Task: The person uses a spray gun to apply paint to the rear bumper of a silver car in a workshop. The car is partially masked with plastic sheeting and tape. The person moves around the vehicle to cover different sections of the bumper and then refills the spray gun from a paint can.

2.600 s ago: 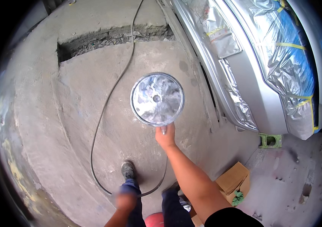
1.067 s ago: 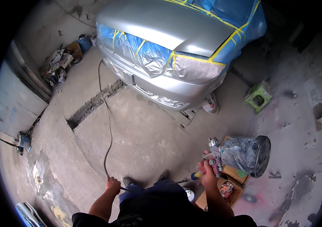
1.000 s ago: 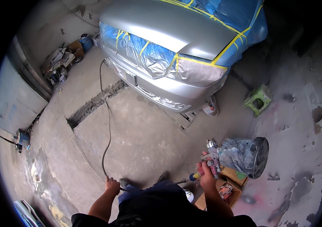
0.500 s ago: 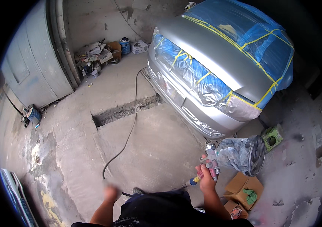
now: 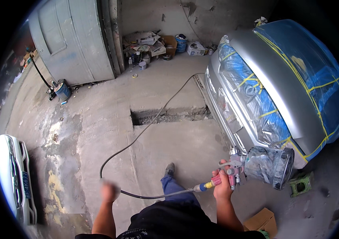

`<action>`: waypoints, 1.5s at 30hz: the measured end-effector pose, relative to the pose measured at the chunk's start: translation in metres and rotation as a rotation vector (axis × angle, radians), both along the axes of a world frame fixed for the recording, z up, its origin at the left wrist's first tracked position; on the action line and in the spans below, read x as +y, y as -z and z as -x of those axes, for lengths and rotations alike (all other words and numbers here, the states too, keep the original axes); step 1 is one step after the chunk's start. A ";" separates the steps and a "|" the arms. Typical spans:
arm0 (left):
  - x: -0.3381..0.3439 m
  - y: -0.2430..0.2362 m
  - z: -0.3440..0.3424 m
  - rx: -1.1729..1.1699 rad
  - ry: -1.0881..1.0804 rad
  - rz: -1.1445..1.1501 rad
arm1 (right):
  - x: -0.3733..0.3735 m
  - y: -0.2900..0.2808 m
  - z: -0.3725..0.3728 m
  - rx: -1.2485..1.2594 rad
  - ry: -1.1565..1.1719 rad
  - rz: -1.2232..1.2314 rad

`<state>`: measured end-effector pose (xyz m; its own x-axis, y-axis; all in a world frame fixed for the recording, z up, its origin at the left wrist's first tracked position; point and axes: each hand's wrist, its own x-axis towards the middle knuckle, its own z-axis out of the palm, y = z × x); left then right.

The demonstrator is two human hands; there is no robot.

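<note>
Stretching from the hole point(image 5: 173, 116)'s edge to the person's shoe point(image 5: 170, 169), gray floor point(image 5: 169, 143) lies left of the silver car point(image 5: 275, 75). Both arms point(image 5: 226, 215) reach forward, held well apart. The left hand point(image 5: 110, 192), blurry, curls around the dark hose point(image 5: 145, 196); the right hand point(image 5: 223, 186) grips the spray gun point(image 5: 236, 166), its big cup point(image 5: 267, 165) sticking out to the right.

A blue plate point(image 5: 26, 185) on the white bumper point(image 5: 6, 169) at far left carries a row of pale letters and digits — seen aslant. Pale print marks the black shirt point(image 5: 169, 221) — too small to read, like that on the white box point(image 5: 195, 49).
</note>
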<state>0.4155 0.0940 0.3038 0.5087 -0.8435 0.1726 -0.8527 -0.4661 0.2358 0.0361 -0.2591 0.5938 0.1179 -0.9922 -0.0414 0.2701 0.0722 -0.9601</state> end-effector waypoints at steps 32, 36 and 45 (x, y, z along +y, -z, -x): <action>-0.294 -0.127 -0.379 0.342 -0.479 -0.089 | -0.343 0.009 -0.555 0.530 -0.281 0.454; -0.321 -0.136 -0.418 0.355 -0.474 -0.128 | -0.389 0.019 -0.579 0.554 -0.225 0.508; -0.434 -0.144 -0.482 0.372 -0.500 -0.241 | -0.472 -0.015 -0.610 0.868 -0.248 1.117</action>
<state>0.8977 -0.3404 0.4473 0.8380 -0.4833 -0.2532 -0.4021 -0.8608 0.3121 0.6466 -0.7314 0.6084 0.6309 -0.5107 0.5841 -0.3275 -0.8577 -0.3962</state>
